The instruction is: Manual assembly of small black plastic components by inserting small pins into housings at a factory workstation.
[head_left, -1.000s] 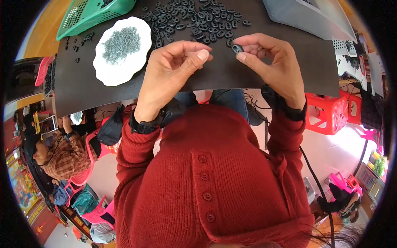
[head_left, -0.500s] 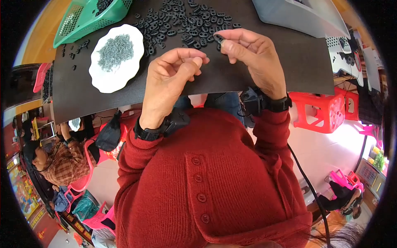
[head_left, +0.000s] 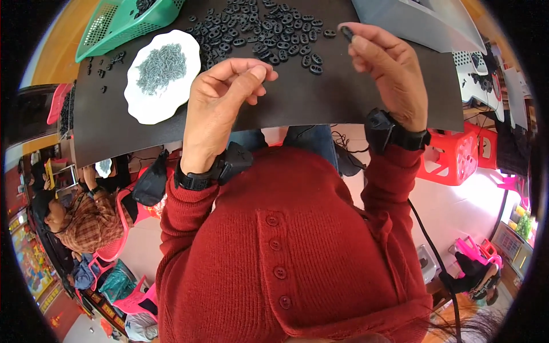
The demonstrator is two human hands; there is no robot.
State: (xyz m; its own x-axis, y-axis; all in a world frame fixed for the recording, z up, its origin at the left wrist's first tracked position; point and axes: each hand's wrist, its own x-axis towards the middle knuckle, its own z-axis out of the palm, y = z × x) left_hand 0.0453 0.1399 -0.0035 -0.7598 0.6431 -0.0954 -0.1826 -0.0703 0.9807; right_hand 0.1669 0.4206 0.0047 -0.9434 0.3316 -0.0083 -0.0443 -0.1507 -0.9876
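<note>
My right hand point(head_left: 392, 66) is raised near the grey bin, pinching a small black plastic piece point(head_left: 347, 33) between thumb and fingers. My left hand point(head_left: 220, 97) hovers above the table beside the white plate, thumb pressed to the fingertips; whatever it may hold is hidden. Beyond both hands spreads a pile of black oval two-hole plastic pieces point(head_left: 276, 39), which look like cord locks. The scalloped white plate point(head_left: 142, 110) carries a heap of small grey metal pieces point(head_left: 161, 67) that look like springs.
A green plastic basket point(head_left: 117, 35) with black parts stands at the far left of the dark table point(head_left: 326, 106). The grey bin point(head_left: 417, 26) occupies the far right. Red stools point(head_left: 454, 157) are by the right edge. Another person point(head_left: 94, 220) sits at the left.
My right hand has moved right, away from the left hand and pile, still pinching a black piece. My left hand has shifted slightly left.
</note>
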